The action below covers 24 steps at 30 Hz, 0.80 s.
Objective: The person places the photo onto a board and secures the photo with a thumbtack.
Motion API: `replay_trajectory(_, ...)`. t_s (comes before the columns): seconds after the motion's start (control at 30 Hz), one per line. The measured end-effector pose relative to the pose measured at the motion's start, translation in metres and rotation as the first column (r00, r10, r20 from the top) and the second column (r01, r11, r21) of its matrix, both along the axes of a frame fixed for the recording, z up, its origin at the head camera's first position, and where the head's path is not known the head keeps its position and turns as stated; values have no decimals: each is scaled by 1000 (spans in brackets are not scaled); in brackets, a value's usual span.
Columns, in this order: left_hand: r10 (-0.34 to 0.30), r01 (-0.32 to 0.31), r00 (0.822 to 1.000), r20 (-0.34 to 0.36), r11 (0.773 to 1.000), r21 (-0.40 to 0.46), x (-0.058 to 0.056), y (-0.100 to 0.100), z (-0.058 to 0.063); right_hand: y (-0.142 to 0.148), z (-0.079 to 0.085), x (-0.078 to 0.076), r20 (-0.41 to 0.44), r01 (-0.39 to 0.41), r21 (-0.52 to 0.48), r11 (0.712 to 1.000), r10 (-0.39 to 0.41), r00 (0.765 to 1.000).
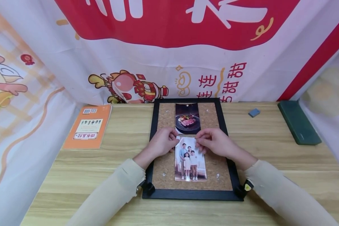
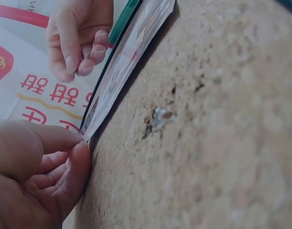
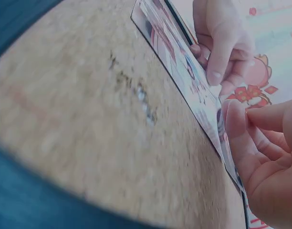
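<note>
On the cork board (image 1: 165,163) lies a family photo (image 1: 190,160), below a photo of a steak dish (image 1: 187,119). My left hand (image 1: 166,141) pinches the family photo's upper left corner between thumb and forefinger. The pinched corner shows at the fingertips (image 2: 79,148) in the left wrist view. My right hand (image 1: 214,142) hovers at the upper right corner, thumb and forefinger tips brought together. In the right wrist view those fingertips (image 3: 235,119) overlap the photos' edges; I cannot tell what is between them. Small clear pins sit near the board's corners.
A black frame (image 1: 193,194) borders the board. An orange book (image 1: 87,127) lies on the table at the left. At the right are a small blue block (image 1: 254,112) and a dark green case (image 1: 299,122). A printed cloth (image 1: 164,56) hangs behind the table.
</note>
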<state>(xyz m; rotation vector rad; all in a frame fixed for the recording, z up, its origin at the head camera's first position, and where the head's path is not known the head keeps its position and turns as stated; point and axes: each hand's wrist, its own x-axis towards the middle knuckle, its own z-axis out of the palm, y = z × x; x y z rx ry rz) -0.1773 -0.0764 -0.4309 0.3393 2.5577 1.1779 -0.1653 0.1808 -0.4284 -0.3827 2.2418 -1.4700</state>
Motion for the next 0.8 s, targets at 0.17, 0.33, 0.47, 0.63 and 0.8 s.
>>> replay_trajectory(0.17,6,-6,1000,3,1000,-5,0,-1,-1,-13,-2,-6,72,14,2,1000,-14,997)
replay_trajectory(0.33,-4,4,1000,-17,1000,-17,0,-1,-3,-23,-6,-11,113,48,38,998,-52,992)
replay_trajectory(0.47,-10,10,1000,-18,1000,-29,0,-1,-4,-29,-7,-15,132,67,53,996,-73,989)
replay_trajectory(0.63,-19,18,1000,-6,999,-41,-1,-1,-2,-34,-6,-20,177,75,26,997,-79,981)
replay_trajectory(0.8,-23,23,1000,-6,998,-55,-2,-2,-2,-39,-3,-23,232,110,25,994,-112,966)
